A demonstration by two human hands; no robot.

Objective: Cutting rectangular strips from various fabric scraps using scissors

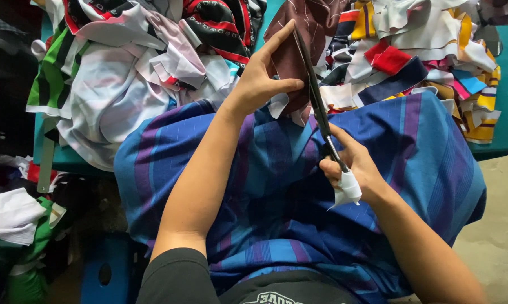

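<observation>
Maroon cloth piece (299, 50) held against scissors (316, 95).

The cloth is pinched between the thumb and extended fingers of the left hand (259, 81); the blades lie just beside the thumb tip. The scissor handles are enclosed by the curled fingers of the right hand (352, 166).

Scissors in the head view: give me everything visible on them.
The scissors are long, dark shears with narrow blades that look like metal. They run slanted from the right hand up and away to a tip near the top of the maroon cloth. The blades look nearly shut, edge-on against that cloth, which the left hand holds flat beside them. The handles are mostly hidden in the right hand's grip, with white wrapping showing at the handle end. They hang above the blue striped cloth on the lap.
</observation>
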